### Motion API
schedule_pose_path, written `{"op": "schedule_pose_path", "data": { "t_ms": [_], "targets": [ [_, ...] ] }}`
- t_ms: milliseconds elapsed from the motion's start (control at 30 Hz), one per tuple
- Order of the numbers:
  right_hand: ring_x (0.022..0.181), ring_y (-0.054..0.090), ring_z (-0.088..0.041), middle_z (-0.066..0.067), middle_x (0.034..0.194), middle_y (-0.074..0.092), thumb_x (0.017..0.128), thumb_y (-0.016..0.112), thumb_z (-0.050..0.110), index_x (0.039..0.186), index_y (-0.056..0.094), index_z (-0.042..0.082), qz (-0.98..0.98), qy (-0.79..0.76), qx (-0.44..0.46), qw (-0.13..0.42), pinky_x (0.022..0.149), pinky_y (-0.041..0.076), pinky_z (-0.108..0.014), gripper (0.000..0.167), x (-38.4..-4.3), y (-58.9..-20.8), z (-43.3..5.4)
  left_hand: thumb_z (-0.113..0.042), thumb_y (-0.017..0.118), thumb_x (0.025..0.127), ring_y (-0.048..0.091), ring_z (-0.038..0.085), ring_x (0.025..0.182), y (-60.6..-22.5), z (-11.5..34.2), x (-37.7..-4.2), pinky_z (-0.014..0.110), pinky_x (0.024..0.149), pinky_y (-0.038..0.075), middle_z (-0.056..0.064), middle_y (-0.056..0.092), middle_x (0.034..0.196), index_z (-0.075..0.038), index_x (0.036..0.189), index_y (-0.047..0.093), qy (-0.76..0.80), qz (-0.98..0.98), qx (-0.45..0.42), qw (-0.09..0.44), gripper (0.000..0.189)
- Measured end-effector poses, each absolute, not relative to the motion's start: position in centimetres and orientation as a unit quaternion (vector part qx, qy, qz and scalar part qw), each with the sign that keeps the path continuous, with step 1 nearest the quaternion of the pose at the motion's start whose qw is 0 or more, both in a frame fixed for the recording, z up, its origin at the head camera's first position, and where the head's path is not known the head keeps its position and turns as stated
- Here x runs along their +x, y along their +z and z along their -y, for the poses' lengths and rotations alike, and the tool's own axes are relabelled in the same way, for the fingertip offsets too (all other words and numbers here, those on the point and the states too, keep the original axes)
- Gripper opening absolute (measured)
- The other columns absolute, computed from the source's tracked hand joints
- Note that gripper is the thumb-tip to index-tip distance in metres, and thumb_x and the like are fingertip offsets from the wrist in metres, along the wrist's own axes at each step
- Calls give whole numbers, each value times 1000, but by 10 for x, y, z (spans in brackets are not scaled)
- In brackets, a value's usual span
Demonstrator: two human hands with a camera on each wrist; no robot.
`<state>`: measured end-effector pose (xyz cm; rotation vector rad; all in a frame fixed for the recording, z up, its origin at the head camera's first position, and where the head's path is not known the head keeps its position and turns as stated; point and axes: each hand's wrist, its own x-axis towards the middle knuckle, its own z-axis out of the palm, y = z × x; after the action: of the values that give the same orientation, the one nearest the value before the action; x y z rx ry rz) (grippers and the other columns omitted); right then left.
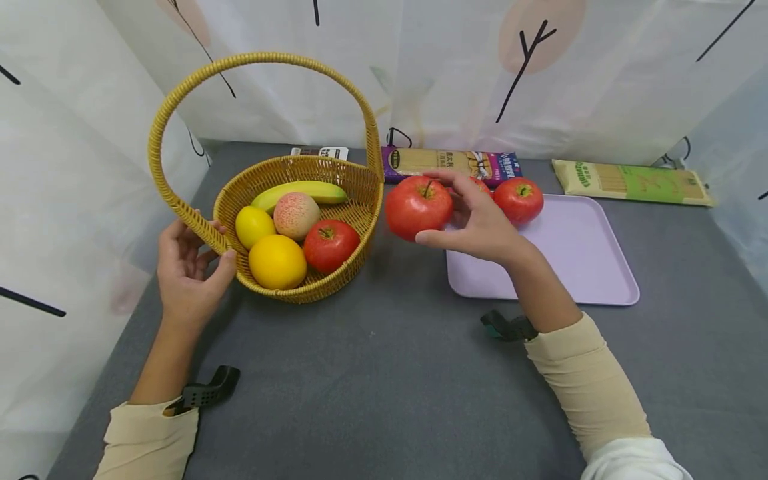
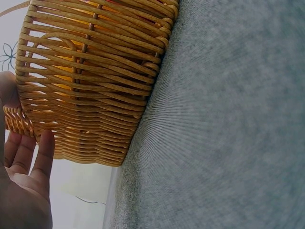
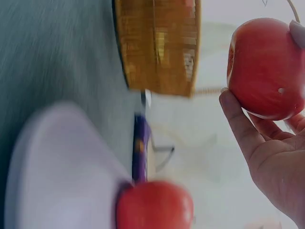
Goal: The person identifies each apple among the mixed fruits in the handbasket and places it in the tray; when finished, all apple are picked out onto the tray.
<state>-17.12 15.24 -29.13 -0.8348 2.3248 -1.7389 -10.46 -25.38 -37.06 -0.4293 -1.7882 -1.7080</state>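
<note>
Seen from above, a person works with both bare hands at a gray tabletop [image 1: 372, 380]. The right hand [image 1: 480, 230] grips a red apple [image 1: 414, 212], thumb on the near side and fingers round the far side. The apple is held up in the air, just beside the right side of a yellow wicker basket [image 1: 327, 288] and apart from it.

The left hand [image 1: 189, 280] grips the basket where its tall arched handle [image 1: 270, 58] meets the left rim, the thumb at the rim and the fingers behind the handle.

Inside the basket are a banana [image 1: 306, 193], a peach [image 1: 297, 215], a lemon [image 1: 255, 227], an orange [image 1: 277, 262] and another red apple [image 1: 331, 245]. To the right lies a lilac tray [image 1: 576, 260]; at its far left corner are two more apples, one in plain view [image 1: 519, 201], the other mostly hidden by the right hand. Behind stand a purple pasta packet [image 1: 444, 162] and a green noodle packet [image 1: 633, 181].

The step in hand appears to be placing an apple in the basket while the left hand steadies it. The next move probably calls for bringing the apple over the right rim, clear of the handle, and lowering it gently into the gap beside the banana.
</note>
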Motion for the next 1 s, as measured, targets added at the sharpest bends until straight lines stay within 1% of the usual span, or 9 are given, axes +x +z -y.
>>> {"op": "schedule_pose_path", "data": {
  "t_ms": [167, 267, 367, 433, 600, 733, 833, 900, 1000],
  "targets": [
    [123, 51, -29, -6, 139, 48, 77, 79, -3, 144, 45, 11, -780, -578, -240, 12, 89, 55, -30, 77, -175, -288, -184, 17, 63, 76, 55, 32, 110, -370, 254, -104, 26, 89, 52, 24, 55, 122, 8, 139, 43, -649, 674, -161, 314, 67],
    [123, 49, -30, -8, 140, 47, 78, 78, -6, 144, 46, 10, -780, -591, -205, -17, 89, 54, -25, 75, -177, -282, -200, 17, 63, 76, 55, 32, 110, -371, 254, -105, 26, 89, 51, 23, 55, 121, 8, 138, 44, -646, 676, -162, 316, 66],
    [124, 48, -29, -6, 141, 46, 80, 78, -2, 145, 45, 12, -794, -586, -154, -49, 90, 53, -24, 74, -177, -277, -215, 18, 63, 75, 56, 31, 110, -372, 253, -106, 26, 90, 51, 22, 55, 121, 8, 138, 44, -642, 679, -165, 317, 66],
    [125, 48, -27, -5, 142, 46, 81, 79, 2, 145, 44, 14, -800, -583, -122, -66, 89, 53, -23, 74, -178, -274, -226, 18, 62, 75, 56, 30, 110, -373, 252, -106, 26, 91, 51, 21, 56, 121, 7, 138, 44, -644, 677, -165, 315, 66],
    [125, 48, -25, -6, 142, 44, 83, 79, 5, 142, 46, 17, -790, -604, -55, -89, 83, 54, -20, 69, -182, -270, -252, 19, 62, 75, 55, 30, 110, -373, 252, -105, 26, 91, 50, 20, 55, 121, 7, 137, 44, -647, 677, -160, 313, 66],
    [131, 43, -22, -5, 150, 37, 88, 78, 14, 149, 37, 22, -826, -557, 31, -87, 93, 51, -25, 74, -183, -266, -271, 19, 62, 74, 56, 30, 109, -372, 252, -106, 26, 90, 51, 21, 55, 121, 7, 137, 45, -652, 672, -159, 313, 66],
    [134, 37, -18, -2, 155, 31, 90, 76, 25, 153, 30, 26, -844, -522, 102, -68, 100, 48, -31, 78, -183, -264, -285, 19, 62, 74, 56, 31, 109, -371, 252, -106, 25, 89, 52, 22, 55, 121, 6, 137, 45, -652, 672, -157, 314, 66],
    [134, 33, -16, 0, 154, 30, 90, 75, 31, 154, 27, 28, -848, -508, 143, -55, 103, 47, -34, 81, -184, -266, -293, 18, 63, 75, 56, 30, 109, -369, 252, -105, 25, 89, 52, 22, 55, 121, 6, 137, 45, -648, 677, -156, 313, 66],
    [136, 29, -16, -1, 154, 27, 89, 75, 39, 157, 20, 28, -849, -492, 189, -36, 105, 45, -39, 88, -185, -273, -305, 18, 62, 76, 56, 31, 109, -364, 249, -102, 25, 89, 52, 22, 55, 121, 7, 138, 44, -642, 683, -157, 311, 65]
  ]
}}
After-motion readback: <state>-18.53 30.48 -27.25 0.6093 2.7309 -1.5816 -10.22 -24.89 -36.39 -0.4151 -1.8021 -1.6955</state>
